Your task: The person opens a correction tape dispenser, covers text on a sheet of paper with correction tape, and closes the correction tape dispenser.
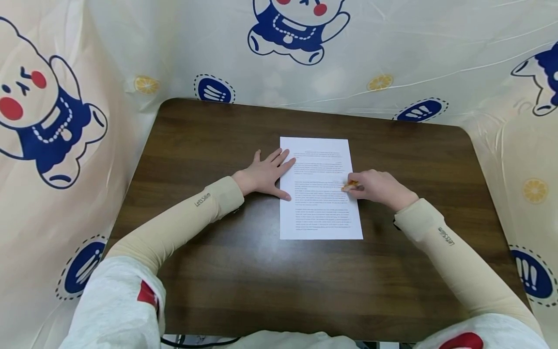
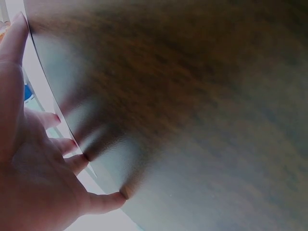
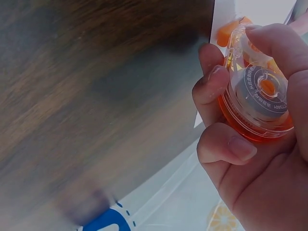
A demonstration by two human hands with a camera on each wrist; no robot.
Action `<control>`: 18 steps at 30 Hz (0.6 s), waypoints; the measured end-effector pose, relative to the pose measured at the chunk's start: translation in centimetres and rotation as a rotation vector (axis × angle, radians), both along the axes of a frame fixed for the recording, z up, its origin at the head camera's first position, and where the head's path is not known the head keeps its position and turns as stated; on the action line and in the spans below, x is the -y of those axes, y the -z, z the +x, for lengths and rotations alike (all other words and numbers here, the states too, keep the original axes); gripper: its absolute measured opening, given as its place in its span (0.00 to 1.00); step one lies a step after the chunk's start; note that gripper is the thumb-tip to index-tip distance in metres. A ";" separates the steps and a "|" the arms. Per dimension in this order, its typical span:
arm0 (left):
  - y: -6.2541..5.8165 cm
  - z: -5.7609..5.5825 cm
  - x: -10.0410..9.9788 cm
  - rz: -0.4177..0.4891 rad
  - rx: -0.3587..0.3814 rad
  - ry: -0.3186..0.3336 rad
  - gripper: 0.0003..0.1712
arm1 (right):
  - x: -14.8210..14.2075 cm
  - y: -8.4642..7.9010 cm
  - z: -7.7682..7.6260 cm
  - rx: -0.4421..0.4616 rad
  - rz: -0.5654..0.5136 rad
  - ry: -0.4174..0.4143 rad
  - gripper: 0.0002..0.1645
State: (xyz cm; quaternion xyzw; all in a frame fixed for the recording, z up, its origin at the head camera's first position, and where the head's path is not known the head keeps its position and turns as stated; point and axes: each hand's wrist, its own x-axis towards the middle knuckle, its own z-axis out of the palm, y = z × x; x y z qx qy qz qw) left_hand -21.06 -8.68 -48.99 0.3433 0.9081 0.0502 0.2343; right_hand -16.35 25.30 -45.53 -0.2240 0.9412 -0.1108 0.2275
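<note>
A printed sheet of paper [image 1: 320, 203] lies on the table, its lines of small text too fine to read. My left hand [image 1: 266, 175] rests on its left edge with the fingers spread; in the left wrist view the fingertips [image 2: 124, 193] touch down on the surface. In my right hand [image 1: 378, 186] is an orange and clear correction tape dispenser [image 3: 262, 91], gripped between thumb and curled fingers. Through its clear case a grey reel shows. The dispenser's orange tip [image 3: 228, 33] is over the right part of the sheet, near the ends of the text lines; whether it touches cannot be told.
The dark brown wooden table [image 1: 226, 291] extends around the sheet on all sides. Behind and beside it hangs a pale curtain [image 1: 296, 82] with blue cartoon prints. A black cable [image 1: 200, 344] runs below the table's front edge.
</note>
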 end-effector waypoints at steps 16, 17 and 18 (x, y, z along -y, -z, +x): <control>0.1 0.0 0.0 -0.002 -0.009 0.003 0.71 | -1.1 0.2 0.1 -0.014 0.021 0.013 0.11; 0.1 0.0 0.0 -0.003 -0.010 0.003 0.71 | -1.2 0.3 0.1 -0.015 0.021 0.014 0.10; 0.2 0.0 0.0 -0.002 -0.011 0.004 0.71 | -1.3 0.3 0.1 -0.014 0.022 0.016 0.10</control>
